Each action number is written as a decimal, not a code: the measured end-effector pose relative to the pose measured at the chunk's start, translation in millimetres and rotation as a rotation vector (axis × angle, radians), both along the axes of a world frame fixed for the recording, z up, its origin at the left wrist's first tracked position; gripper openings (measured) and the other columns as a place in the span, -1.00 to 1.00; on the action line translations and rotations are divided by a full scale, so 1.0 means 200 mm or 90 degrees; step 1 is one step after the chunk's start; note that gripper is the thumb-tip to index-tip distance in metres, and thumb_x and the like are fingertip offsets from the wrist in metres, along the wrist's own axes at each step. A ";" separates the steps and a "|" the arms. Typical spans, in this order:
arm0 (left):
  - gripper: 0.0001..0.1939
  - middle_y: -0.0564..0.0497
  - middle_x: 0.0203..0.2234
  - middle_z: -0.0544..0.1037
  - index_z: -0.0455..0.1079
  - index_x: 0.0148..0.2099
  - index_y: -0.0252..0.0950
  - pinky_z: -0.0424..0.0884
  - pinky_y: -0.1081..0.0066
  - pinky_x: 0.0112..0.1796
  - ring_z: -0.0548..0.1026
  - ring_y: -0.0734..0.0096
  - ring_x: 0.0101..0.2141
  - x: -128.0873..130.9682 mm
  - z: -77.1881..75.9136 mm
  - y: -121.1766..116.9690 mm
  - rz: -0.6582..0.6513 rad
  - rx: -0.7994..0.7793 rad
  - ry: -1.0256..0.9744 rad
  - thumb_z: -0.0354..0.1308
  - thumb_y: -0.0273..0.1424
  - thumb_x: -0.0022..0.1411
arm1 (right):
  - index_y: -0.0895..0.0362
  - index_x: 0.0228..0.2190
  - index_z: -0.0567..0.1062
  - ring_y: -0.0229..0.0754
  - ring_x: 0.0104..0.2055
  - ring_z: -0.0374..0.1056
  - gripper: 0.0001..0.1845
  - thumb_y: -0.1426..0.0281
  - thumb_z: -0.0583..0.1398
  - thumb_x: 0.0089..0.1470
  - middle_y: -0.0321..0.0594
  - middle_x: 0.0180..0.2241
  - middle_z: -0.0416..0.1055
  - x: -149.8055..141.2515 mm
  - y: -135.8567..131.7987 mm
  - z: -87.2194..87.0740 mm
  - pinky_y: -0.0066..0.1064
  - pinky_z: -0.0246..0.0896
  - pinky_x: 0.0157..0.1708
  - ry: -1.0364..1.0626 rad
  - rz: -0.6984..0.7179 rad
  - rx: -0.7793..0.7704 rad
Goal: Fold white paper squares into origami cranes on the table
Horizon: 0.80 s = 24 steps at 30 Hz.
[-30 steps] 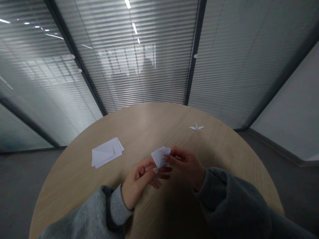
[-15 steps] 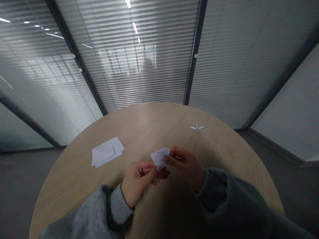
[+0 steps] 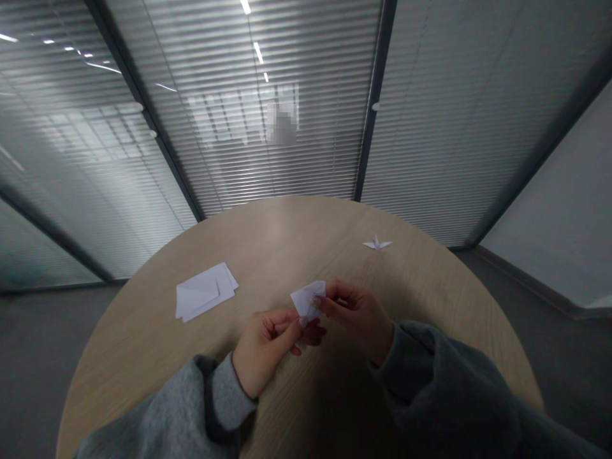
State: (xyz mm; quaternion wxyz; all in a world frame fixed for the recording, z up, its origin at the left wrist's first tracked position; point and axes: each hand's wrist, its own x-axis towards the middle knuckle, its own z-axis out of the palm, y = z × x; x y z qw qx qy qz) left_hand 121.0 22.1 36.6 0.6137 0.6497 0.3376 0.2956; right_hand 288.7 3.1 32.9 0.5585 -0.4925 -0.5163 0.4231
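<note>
Both my hands meet over the round wooden table [image 3: 287, 236] at its near side. Between their fingertips is a small folded piece of white paper [image 3: 306, 299], pinched by my left hand [image 3: 265, 341] from below and my right hand [image 3: 354, 315] from the right. Its lower corner is hidden behind my fingers. To the left of my hands lies a stack of white paper sheets [image 3: 204, 292], some with fold creases. A finished white origami crane [image 3: 377, 244] stands farther off, near the table's far right edge.
Behind the table run glass partitions with slatted blinds and dark metal frames, and a blurred figure of a person [image 3: 282, 124] shows through them. Grey floor surrounds the table, and a pale wall [image 3: 554, 210] stands at the right.
My hands have barely moved. The folded paper has shifted slightly in my fingers, and my left fingers have closed in a little around its lower corner.
</note>
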 end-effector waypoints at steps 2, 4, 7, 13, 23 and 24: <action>-0.52 -0.22 -0.37 0.65 0.52 -0.24 -0.40 0.38 0.47 -0.51 0.60 0.23 -0.40 0.00 0.01 0.00 -0.001 -0.004 -0.008 0.17 -0.03 0.09 | 0.12 -0.66 0.36 -0.27 -0.54 0.23 -0.57 0.03 0.29 -0.22 -0.33 -0.62 0.30 0.00 0.00 0.00 -0.41 0.14 -0.52 -0.001 0.001 -0.002; -0.49 -0.22 -0.37 0.65 0.53 -0.28 -0.40 0.41 0.46 -0.49 0.60 0.25 -0.43 0.00 0.02 -0.01 0.005 -0.015 -0.029 0.13 0.00 0.11 | 0.13 -0.65 0.37 -0.27 -0.54 0.23 -0.57 0.03 0.29 -0.22 -0.33 -0.62 0.30 0.01 0.00 0.00 -0.40 0.14 -0.52 -0.005 -0.001 0.000; -0.46 -0.19 -0.42 0.65 0.53 -0.33 -0.41 0.46 0.43 -0.42 0.59 0.31 -0.48 0.01 0.03 -0.01 0.015 -0.038 -0.069 0.14 0.04 0.08 | 0.13 -0.64 0.37 -0.28 -0.55 0.20 -0.58 0.04 0.29 -0.22 -0.33 -0.61 0.30 0.01 0.00 -0.01 -0.40 0.12 -0.52 -0.015 -0.002 0.006; -0.55 -0.14 -0.48 0.65 0.50 -0.34 -0.41 0.52 0.40 -0.39 0.58 0.33 -0.49 0.01 0.01 -0.01 0.010 -0.065 -0.085 0.32 -0.07 -0.06 | 0.13 -0.67 0.34 -0.32 -0.58 0.14 -0.58 0.06 0.29 -0.20 -0.37 -0.63 0.23 0.00 0.00 -0.02 -0.44 0.06 -0.56 -0.015 -0.010 0.022; -0.61 -0.08 -0.53 0.63 0.48 -0.41 -0.39 0.49 0.49 -0.39 0.57 0.42 -0.50 0.01 0.00 -0.01 -0.002 -0.077 -0.111 0.34 -0.11 -0.05 | 0.14 -0.66 0.37 -0.31 -0.55 0.15 -0.56 0.03 0.30 -0.20 -0.34 -0.59 0.23 0.00 0.00 -0.03 -0.43 0.08 -0.55 -0.015 0.008 0.031; -0.60 -0.08 -0.52 0.63 0.49 -0.39 -0.39 0.49 0.49 -0.39 0.57 0.42 -0.50 0.01 0.00 -0.01 -0.011 -0.080 -0.117 0.34 -0.10 -0.05 | 0.14 -0.66 0.37 -0.31 -0.55 0.16 -0.56 0.03 0.30 -0.20 -0.34 -0.58 0.24 0.00 0.00 -0.03 -0.43 0.09 -0.55 -0.013 0.013 0.032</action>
